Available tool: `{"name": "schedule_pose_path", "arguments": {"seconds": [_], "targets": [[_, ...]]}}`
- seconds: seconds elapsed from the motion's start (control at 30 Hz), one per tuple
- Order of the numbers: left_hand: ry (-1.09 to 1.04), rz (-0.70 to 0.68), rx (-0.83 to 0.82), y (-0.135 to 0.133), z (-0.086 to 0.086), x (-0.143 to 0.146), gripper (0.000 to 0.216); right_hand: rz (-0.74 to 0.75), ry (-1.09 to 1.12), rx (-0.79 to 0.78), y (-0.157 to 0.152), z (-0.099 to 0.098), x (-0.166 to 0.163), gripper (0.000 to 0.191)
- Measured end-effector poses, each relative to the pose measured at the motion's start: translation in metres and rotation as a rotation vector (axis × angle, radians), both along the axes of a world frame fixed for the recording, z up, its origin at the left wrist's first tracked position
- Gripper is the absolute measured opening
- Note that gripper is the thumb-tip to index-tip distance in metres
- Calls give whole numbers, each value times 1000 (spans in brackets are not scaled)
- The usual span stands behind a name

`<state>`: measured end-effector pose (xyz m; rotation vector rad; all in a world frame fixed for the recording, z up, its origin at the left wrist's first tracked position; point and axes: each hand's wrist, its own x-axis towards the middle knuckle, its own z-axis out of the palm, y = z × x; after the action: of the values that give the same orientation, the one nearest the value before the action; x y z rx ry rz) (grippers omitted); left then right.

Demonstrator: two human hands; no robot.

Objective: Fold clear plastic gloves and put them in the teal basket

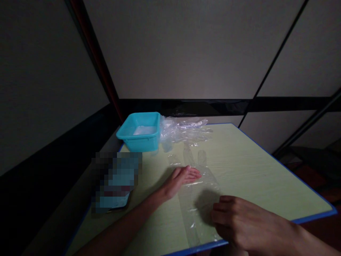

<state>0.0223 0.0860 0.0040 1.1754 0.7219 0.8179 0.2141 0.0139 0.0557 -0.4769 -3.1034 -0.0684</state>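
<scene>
A clear plastic bag (197, 209) lies spread on the pale table, with strap-like ends at its far side. Across its upper part rests my left hand (186, 175), fingers stretched out and held flat, gripping nothing. My right hand (231, 220) is over the bag's near right side, close to the table's front edge. Its fingers are curled inward and closed, and the hand itself hides whatever may be between them. A dark shadow falls on the bag beside these fingers.
A turquoise plastic basin (141, 142) with something white inside stands at the far left of the table (255, 170). Beside it lies a heap of crumpled clear plastic bags (183, 129). At the left edge is a pixelated flat object (119, 181). Blue edging borders the table; panelled walls stand behind.
</scene>
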Motion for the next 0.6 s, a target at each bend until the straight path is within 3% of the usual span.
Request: {"name": "schedule_pose_path", "arguments": {"seconds": [0.17,0.27,0.37,0.47,0.6], "targets": [[1,7,19,-1,1,0,60,12,-11,-17,1,-5,-3,16],[6,10,27,-1,1,0,58,-24,20,-123,5,1,-4,13],[12,11,26,-2,1,0,56,-112,79,-281,15,13,-3,8],[18,26,27,-2,0,2,54,-181,181,-518,35,22,1,15],[19,56,-9,0,-4,1,57,-217,451,-865,72,16,7,14]]}}
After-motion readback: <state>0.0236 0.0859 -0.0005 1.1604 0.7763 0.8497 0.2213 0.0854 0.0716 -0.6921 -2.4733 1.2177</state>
